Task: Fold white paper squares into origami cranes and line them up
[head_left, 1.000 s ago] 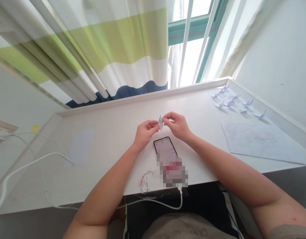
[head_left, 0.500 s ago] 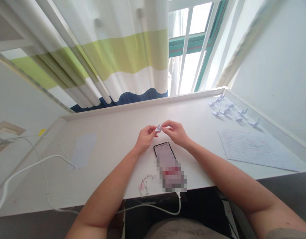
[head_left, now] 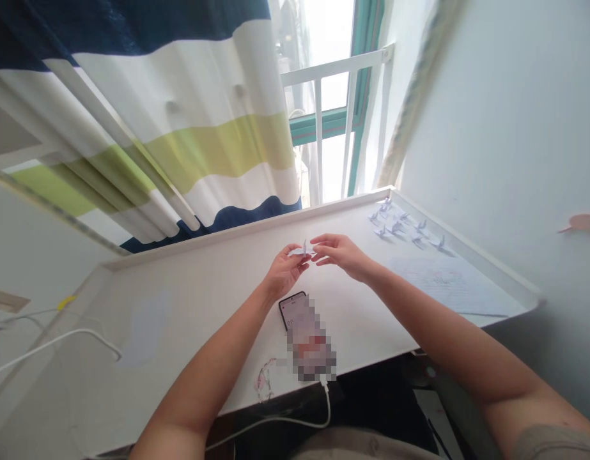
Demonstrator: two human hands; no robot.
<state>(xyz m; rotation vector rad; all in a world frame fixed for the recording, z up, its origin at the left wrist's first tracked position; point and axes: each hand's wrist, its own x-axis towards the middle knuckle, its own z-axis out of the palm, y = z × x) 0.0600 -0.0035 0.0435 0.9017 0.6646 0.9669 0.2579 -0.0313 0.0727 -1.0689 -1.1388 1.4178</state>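
Over the middle of the desk, my left hand (head_left: 284, 273) is closed on a small folded white paper crane (head_left: 303, 250), its wings spread out sideways and a thin point standing up. My right hand (head_left: 341, 253) is at the crane's right side, its fingertips at the end of the wing, with the other fingers curved and a little apart. Below the hands lies a phone (head_left: 295, 313) with its screen lit and partly pixelated. A white cable (head_left: 328, 402) runs from its lower end.
Several finished paper cranes (head_left: 395, 226) stand at the desk's far right corner. Nearer lie written sheets (head_left: 448, 287). A beaded string (head_left: 264, 377) is by the front edge of the white desk (head_left: 203, 300). Blank paper (head_left: 144, 326) and another cable (head_left: 78, 335) are at left. A raised rim borders the desk.
The view has tilted up and turned to the right. The crane's wings now lie spread flat, where before it looked folded upright. My right fingers have opened somewhat.
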